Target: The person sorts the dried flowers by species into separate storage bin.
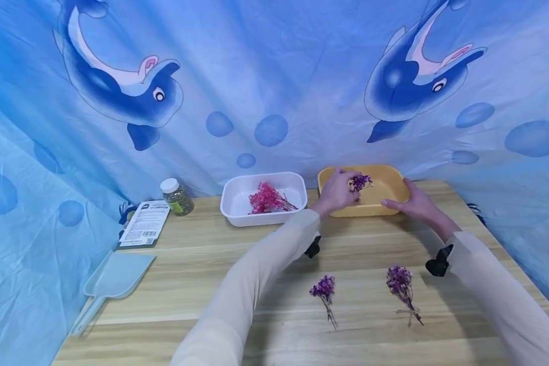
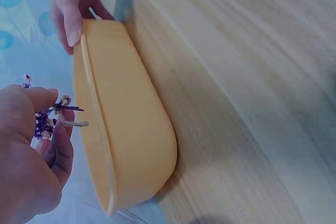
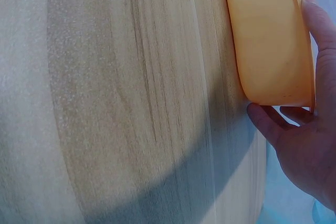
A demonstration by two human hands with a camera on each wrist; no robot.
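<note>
My left hand [image 1: 336, 193] pinches a small bunch of purple dried flowers [image 1: 360, 183] over the left part of a yellow plastic tray [image 1: 386, 184]. Short stems [image 2: 71, 108] tied with twine poke out between the thumb and fingers in the left wrist view. At the tray's right end, my right hand [image 1: 416, 204] holds it, the thumb along the front rim and the fingers round the corner, as the right wrist view also shows. Two more purple bunches, one on the left [image 1: 324, 290] and one on the right [image 1: 400, 282], lie on the wooden table nearer to me.
Left of the yellow tray stands a white tray [image 1: 256, 220] with pink dried flowers [image 1: 266, 197] in it. Farther left are a white-capped jar [image 1: 177, 197], a printed card [image 1: 145, 223] and a pale blue dustpan [image 1: 119, 274]. A blue dolphin-print curtain [image 1: 274, 76] hangs behind the table [image 1: 187, 305].
</note>
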